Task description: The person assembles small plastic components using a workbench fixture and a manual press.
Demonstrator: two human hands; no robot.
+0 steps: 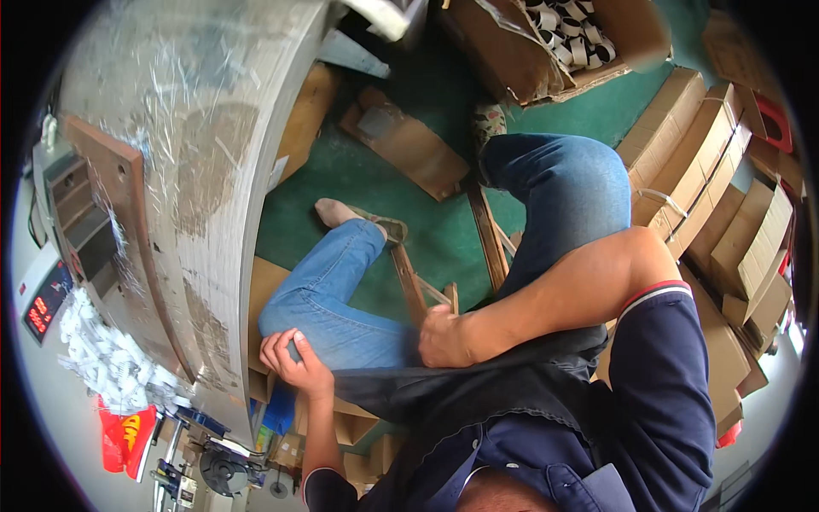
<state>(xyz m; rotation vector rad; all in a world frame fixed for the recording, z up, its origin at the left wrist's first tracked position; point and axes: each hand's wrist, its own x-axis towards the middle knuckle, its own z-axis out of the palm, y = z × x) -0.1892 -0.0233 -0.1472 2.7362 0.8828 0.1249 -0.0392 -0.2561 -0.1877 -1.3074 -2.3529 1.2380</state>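
I am looking down at my own lap: blue jeans [341, 324] and a dark navy shirt [529, 410]. My left hand [294, 363] lies on my left thigh near the knee, fingers bent against the denim and holding nothing. My right hand [444, 337] is closed in a fist between my thighs. It sits at the hem of the shirt, right beside the frame of a wooden stool [418, 294]. Whether it grips the stool or the cloth is hidden. My left foot [363, 218], in a sock and sandal, rests on the green floor [426, 94].
A big curved grey surface wrapped in plastic film [196, 128] fills the left side. Stacked flat cardboard boxes [717, 188] stand at the right. An open carton of white rolls [572, 38] sits at the top. A scale with a red display [43, 307] and a pile of white parts [107, 358] are at far left.
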